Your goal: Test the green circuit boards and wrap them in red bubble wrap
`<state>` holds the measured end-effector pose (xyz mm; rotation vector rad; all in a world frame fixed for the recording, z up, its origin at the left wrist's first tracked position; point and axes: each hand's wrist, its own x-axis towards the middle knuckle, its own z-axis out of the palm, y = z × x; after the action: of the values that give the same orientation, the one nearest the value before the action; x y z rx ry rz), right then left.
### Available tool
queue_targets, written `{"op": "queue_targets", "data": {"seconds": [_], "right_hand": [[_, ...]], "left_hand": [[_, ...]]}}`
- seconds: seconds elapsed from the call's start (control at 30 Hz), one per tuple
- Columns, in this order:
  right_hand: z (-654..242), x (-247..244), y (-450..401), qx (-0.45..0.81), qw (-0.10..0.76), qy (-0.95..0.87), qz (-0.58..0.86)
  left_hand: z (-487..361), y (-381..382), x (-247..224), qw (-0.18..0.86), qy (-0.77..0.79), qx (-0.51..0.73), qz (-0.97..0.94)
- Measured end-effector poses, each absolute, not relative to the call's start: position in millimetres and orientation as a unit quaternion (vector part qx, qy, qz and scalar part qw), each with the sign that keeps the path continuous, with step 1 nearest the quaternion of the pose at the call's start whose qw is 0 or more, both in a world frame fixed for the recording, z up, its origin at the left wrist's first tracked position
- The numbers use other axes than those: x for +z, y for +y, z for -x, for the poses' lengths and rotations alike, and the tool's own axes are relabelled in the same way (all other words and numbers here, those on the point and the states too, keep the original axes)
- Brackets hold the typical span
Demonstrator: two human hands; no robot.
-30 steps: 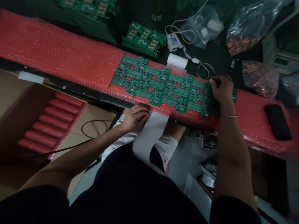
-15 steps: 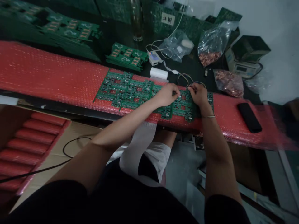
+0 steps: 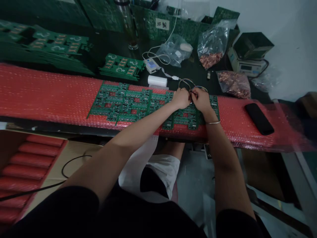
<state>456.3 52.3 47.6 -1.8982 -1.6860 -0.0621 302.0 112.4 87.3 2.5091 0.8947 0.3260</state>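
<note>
Populated green circuit boards (image 3: 132, 102) lie in a row on red bubble wrap (image 3: 49, 91). Over the right part of that row, my left hand (image 3: 182, 98) is closed in a pinch; what its fingertips hold is hidden. My right hand (image 3: 201, 100), with a bangle on the wrist, pinches thin wires (image 3: 185, 80) right beside it. The two hands almost touch. Those wires loop back to a white connector (image 3: 175, 78), whose cable leads to a small white box with a screen (image 3: 151, 65). A white roll (image 3: 157, 81) lies just behind the boards.
Stacks of green boards (image 3: 121, 66) stand at the back left, near a clear bottle (image 3: 131, 33). Bags of copper-coloured pieces (image 3: 234, 84), a scale (image 3: 247, 64) and a black phone (image 3: 259, 118) are to the right. Red rolls (image 3: 32, 160) fill a carton below left.
My left hand has moved right across the boards to meet my right hand, closing the gap between them. The whole view has shifted a little as my head turned.
</note>
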Motion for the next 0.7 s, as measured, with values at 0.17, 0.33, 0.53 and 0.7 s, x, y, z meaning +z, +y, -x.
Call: {"op": "queue_targets", "data": {"seconds": [0.17, 0.33, 0.53, 0.7], "right_hand": [[-454.6, 50.4, 51.4, -0.009, 0.288, -0.634, 0.717], [-452.3, 50.0, 51.9, 0.002, 0.301, -0.627, 0.719], [-452.3, 65.8, 46.2, 0.018, 0.34, -0.61, 0.715], [-433.6, 92.8, -4.7, 0.003, 0.384, -0.587, 0.713]], "left_hand": [[-304.1, 108.5, 87.6, 0.205, 0.335, 0.121, -0.912], [-290.3, 107.0, 88.5, 0.214, 0.287, 0.133, -0.924], [-265.0, 103.2, 86.4, 0.163, 0.154, 0.089, -0.97], [-263.0, 102.9, 85.6, 0.188, 0.159, 0.079, -0.966]]}}
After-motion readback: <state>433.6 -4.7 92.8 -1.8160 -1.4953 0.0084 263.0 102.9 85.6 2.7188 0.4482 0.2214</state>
